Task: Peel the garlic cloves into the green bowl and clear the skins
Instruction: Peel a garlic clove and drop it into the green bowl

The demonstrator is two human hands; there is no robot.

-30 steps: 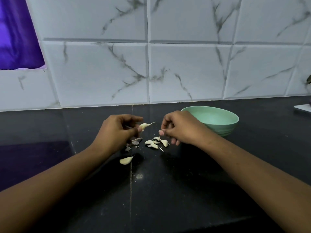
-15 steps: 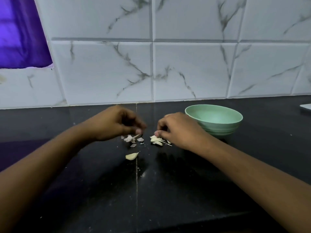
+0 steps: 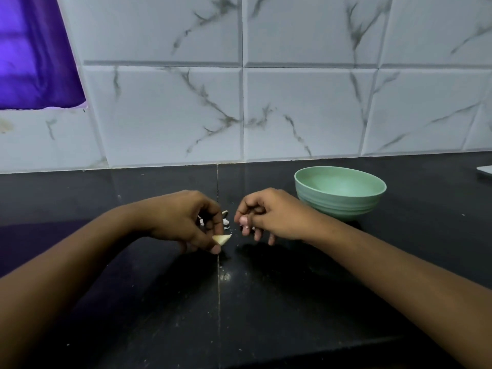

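Note:
My left hand [image 3: 183, 218] pinches a pale garlic clove [image 3: 222, 239] between thumb and fingertips, just above the black counter [image 3: 239, 315]. A short gap to its right, my right hand [image 3: 269, 215] hovers with fingers curled and thumb pressed to the forefinger; I see nothing between them. A few bits of garlic skin [image 3: 225, 222] lie between the hands. The pile of cloves is hidden under my right hand. The green bowl [image 3: 338, 207] stands upright just right of my right hand, and the part of its inside that shows looks bare.
A white marbled tile wall [image 3: 292, 110] closes the back of the counter. A purple cloth [image 3: 34, 54] hangs at the upper left. The corner of a white object [image 3: 485, 171] shows at the right edge. A seam runs down the counter between my hands.
My left hand has come down toward me and picked up the lone clove that lay on the counter. My right hand stays over the pile, hiding the cloves.

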